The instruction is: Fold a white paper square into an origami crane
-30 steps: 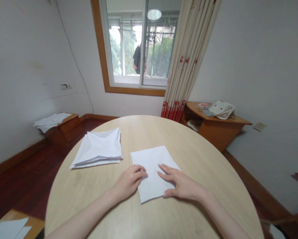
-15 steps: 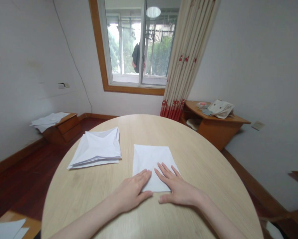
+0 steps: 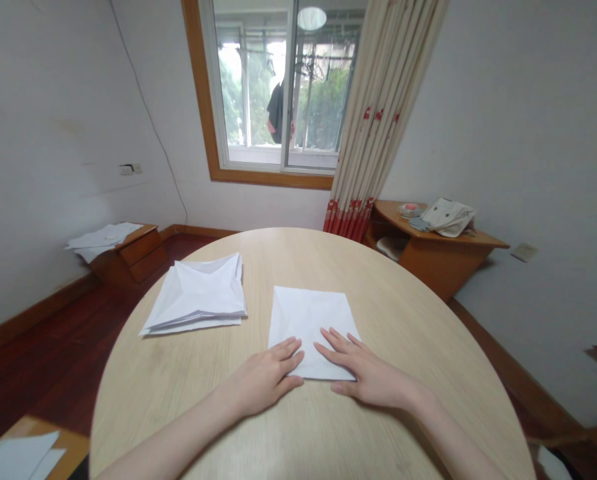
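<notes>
A white sheet of paper [image 3: 309, 319] lies flat on the round wooden table [image 3: 388, 320], squared to me. My left hand [image 3: 266, 375] rests palm down on the sheet's near left corner, fingers spread. Resting flat on the near right part of the sheet is my right hand [image 3: 368, 372], fingers apart. Neither hand grips anything. A stack of folded white papers [image 3: 196, 297] sits on the table to the left of the sheet, apart from both hands.
A low wooden cabinet [image 3: 128, 250] with papers on top stands at the left wall. A wooden corner shelf [image 3: 428, 250] with a cloth bag stands at the right, beside a curtain [image 3: 378, 113] and window. More white paper [image 3: 13, 457] lies at the bottom left.
The sheet was turned from a slanted position to lie straight in front of me. My left hand opened from a loose curl to flat on the paper, and both hands now sit at its near edge.
</notes>
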Tool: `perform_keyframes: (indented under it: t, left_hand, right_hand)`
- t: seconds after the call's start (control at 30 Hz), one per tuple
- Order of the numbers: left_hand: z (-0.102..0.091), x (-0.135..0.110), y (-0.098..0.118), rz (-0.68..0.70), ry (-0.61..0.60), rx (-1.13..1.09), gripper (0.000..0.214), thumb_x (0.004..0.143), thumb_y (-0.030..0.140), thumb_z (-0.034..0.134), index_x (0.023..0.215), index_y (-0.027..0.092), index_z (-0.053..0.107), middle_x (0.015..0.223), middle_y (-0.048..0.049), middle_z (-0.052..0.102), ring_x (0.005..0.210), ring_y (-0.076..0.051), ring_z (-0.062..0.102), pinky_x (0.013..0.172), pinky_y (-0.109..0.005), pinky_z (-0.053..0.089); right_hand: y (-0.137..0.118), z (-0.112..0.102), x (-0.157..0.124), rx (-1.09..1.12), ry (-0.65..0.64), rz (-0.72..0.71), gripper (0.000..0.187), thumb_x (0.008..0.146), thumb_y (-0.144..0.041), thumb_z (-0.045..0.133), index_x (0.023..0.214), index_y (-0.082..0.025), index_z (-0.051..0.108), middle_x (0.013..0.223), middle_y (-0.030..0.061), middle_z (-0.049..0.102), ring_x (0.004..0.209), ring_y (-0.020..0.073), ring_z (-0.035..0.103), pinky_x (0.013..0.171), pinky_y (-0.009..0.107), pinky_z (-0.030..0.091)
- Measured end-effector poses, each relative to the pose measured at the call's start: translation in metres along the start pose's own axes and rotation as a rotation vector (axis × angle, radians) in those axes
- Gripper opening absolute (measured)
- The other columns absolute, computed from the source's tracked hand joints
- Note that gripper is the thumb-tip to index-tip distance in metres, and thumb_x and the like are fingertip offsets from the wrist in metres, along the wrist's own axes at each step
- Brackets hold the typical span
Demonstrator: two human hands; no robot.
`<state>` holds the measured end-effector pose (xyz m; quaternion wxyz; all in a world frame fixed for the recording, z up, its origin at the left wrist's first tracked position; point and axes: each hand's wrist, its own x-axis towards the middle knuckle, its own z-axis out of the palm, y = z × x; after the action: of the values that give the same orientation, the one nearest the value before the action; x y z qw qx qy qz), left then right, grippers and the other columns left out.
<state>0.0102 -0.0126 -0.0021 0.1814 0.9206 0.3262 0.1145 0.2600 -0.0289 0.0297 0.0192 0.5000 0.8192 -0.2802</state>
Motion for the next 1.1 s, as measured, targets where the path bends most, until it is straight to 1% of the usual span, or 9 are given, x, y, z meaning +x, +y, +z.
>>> perform_keyframes:
  t: [0.1,0.23,0.37,0.43,0.6,0.73,0.87,1.0,1.1]
  left_hand:
    - [-0.001,0.0,0.0,-0.001,0.003,0.01,0.04,0.098,0.03,0.042,0.135,0.018,0.05,0.147,-0.0092,0.04,0.137,-0.021,0.034,0.112,-0.038,0.034]
    - [-0.002,0.0,-0.001,0.009,0.043,-0.016,0.037,0.099,0.027,0.04,0.132,0.018,0.052,0.145,-0.0082,0.043,0.135,-0.021,0.038,0.11,-0.039,0.036]
    - [-0.001,0.0,-0.001,0.015,0.104,-0.043,0.034,0.098,0.025,0.039,0.122,0.015,0.061,0.135,-0.0091,0.055,0.127,-0.021,0.049,0.108,-0.038,0.04]
    - [-0.001,0.001,-0.001,0.011,0.134,-0.05,0.033,0.098,0.024,0.038,0.114,0.014,0.065,0.129,-0.0091,0.06,0.121,-0.02,0.055,0.105,-0.036,0.043]
    - [-0.001,0.001,-0.001,-0.008,0.164,-0.048,0.03,0.097,0.024,0.039,0.102,0.016,0.068,0.122,-0.0077,0.064,0.113,-0.019,0.06,0.1,-0.033,0.047]
    - [-0.003,0.002,-0.001,-0.013,0.161,-0.028,0.03,0.098,0.024,0.038,0.101,0.017,0.067,0.121,-0.0065,0.065,0.11,-0.019,0.061,0.098,-0.034,0.049]
    - [-0.008,0.003,0.001,0.042,0.15,-0.031,0.03,0.099,0.022,0.037,0.104,0.017,0.066,0.116,-0.005,0.067,0.108,-0.018,0.062,0.108,-0.038,0.039]
    - [-0.011,0.002,0.004,0.082,0.115,-0.062,0.029,0.098,0.022,0.038,0.108,0.019,0.065,0.115,-0.0034,0.068,0.108,-0.017,0.061,0.111,-0.037,0.036]
    - [-0.011,0.0,0.006,0.083,0.103,-0.084,0.031,0.098,0.023,0.037,0.121,0.021,0.057,0.121,-0.0043,0.064,0.112,-0.018,0.059,0.108,-0.036,0.039]
  right_hand:
    - [0.003,-0.004,-0.003,0.025,-0.019,-0.031,0.063,0.085,-0.023,0.056,0.143,-0.036,0.034,0.157,0.0002,0.008,0.145,0.024,0.003,0.117,0.05,0.004]
    - [0.011,-0.005,-0.004,0.075,0.011,-0.071,0.058,0.084,-0.017,0.053,0.138,-0.036,0.043,0.155,-0.0013,0.019,0.144,0.0239,0.012,0.117,0.052,0.009]
    - [0.021,-0.003,-0.003,0.184,0.145,-0.094,0.039,0.087,-0.024,0.048,0.124,-0.03,0.061,0.144,0.0008,0.044,0.138,0.0239,0.032,0.114,0.053,0.021]
    - [0.022,-0.003,-0.002,0.251,0.207,-0.088,0.036,0.087,-0.03,0.049,0.119,-0.026,0.065,0.136,0.0031,0.054,0.133,0.025,0.042,0.112,0.052,0.027]
    - [0.017,-0.008,-0.002,0.327,0.294,-0.077,0.029,0.085,-0.033,0.053,0.104,-0.023,0.073,0.112,0.0058,0.071,0.105,0.0285,0.063,0.096,0.046,0.045]
    - [0.014,-0.01,-0.001,0.32,0.404,-0.019,0.022,0.083,-0.033,0.055,0.086,-0.02,0.073,0.088,0.0056,0.074,0.081,0.0237,0.066,0.076,0.036,0.049]
    - [0.015,-0.009,0.002,0.251,0.563,-0.009,0.017,0.082,-0.033,0.055,0.072,-0.021,0.062,0.073,0.0022,0.068,0.07,0.0196,0.061,0.067,0.031,0.046]
    - [0.02,-0.003,0.008,0.228,0.725,0.008,0.013,0.081,-0.036,0.055,0.085,-0.024,0.057,0.083,0.0028,0.067,0.076,0.0212,0.061,0.072,0.034,0.046]
    - [0.023,0.006,0.015,0.242,0.852,0.034,0.026,0.08,-0.038,0.056,0.101,-0.024,0.055,0.098,0.006,0.066,0.088,0.0244,0.061,0.08,0.038,0.046]
